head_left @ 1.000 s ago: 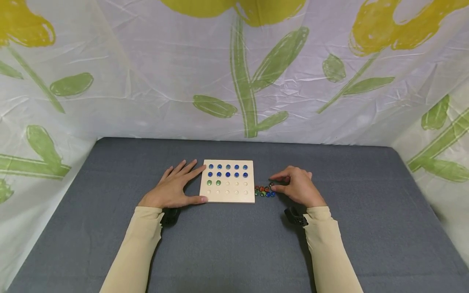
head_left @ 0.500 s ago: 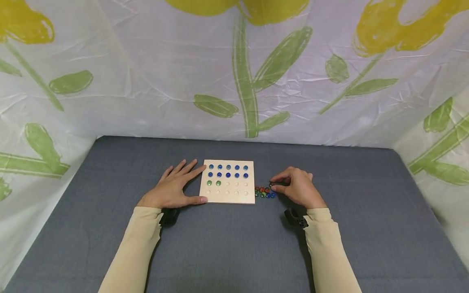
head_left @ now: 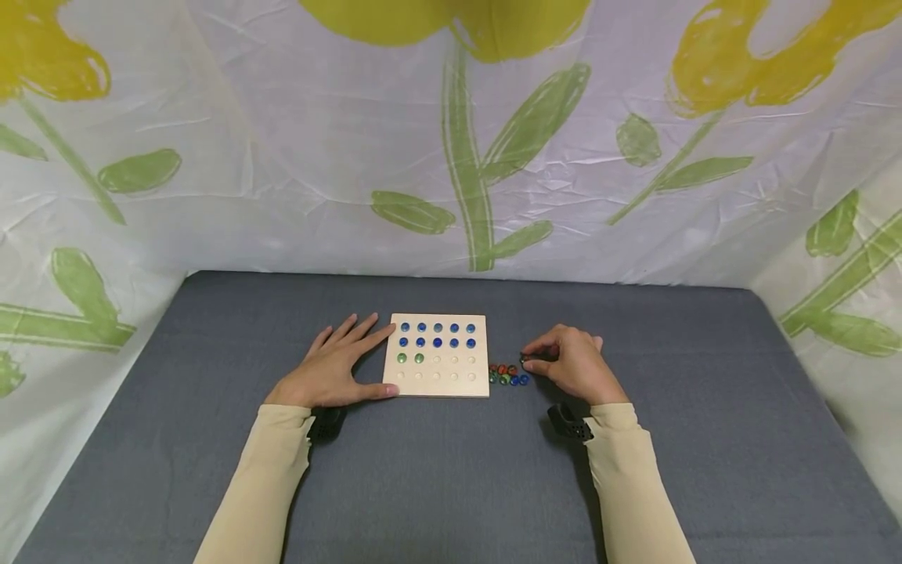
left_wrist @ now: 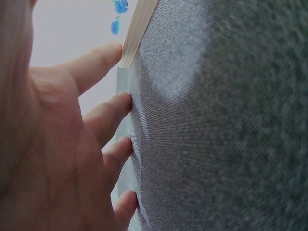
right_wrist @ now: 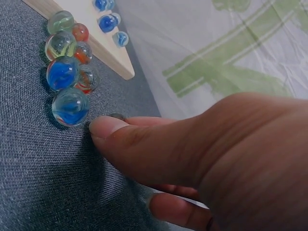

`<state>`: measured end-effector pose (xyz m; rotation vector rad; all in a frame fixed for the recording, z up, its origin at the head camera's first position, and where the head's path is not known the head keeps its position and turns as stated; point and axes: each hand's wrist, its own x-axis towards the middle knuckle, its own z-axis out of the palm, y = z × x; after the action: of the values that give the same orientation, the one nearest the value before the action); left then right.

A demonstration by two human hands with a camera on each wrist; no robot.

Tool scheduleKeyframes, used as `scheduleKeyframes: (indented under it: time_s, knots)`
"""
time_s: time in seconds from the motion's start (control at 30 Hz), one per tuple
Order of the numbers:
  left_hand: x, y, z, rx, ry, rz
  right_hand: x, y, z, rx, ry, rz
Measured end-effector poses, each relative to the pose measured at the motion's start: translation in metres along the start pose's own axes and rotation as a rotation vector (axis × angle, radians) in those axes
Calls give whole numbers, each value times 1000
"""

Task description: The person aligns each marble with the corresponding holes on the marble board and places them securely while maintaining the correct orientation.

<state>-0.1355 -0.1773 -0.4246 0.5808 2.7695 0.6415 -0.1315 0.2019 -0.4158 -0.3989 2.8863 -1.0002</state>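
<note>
A pale wooden board [head_left: 427, 385] with rows of round hollows lies flat on the cloth. Blue marbles [head_left: 438, 343] fill its two far rows, and two green marbles [head_left: 419, 358] sit at the left of the third row. My left hand [head_left: 320, 372], fingers spread, touches the board's left edge with thumb and index fingertip. Right of the board, my right hand [head_left: 574, 364] pinches a dark marble [right_wrist: 117, 116] between thumb and index finger; in the right wrist view the thumb hides most of it. Close by, a blue-swirled marble [right_wrist: 70, 107] ends the nearer row of loose marbles.
Loose red marbles [head_left: 503, 369] and green and blue ones form two short rows against the board's right edge. A grey cloth [head_left: 451, 478] covers the table. Behind it hangs a white sheet [head_left: 303, 157] printed with yellow flowers and green leaves.
My right hand has drawn the dark marble slightly away from the end of the red row. My left hand stays at the board's edge. The head view has shifted a little.
</note>
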Motion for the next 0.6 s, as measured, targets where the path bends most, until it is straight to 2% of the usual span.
scheduleKeyframes:
  time_s: [0.4, 0.6]
  knots:
    - [1, 0, 2, -8, 7, 5, 0, 1, -2, -25, 33, -3]
    - [1, 0, 1, -1, -11, -12, 2, 1, -2, -5, 51, -10]
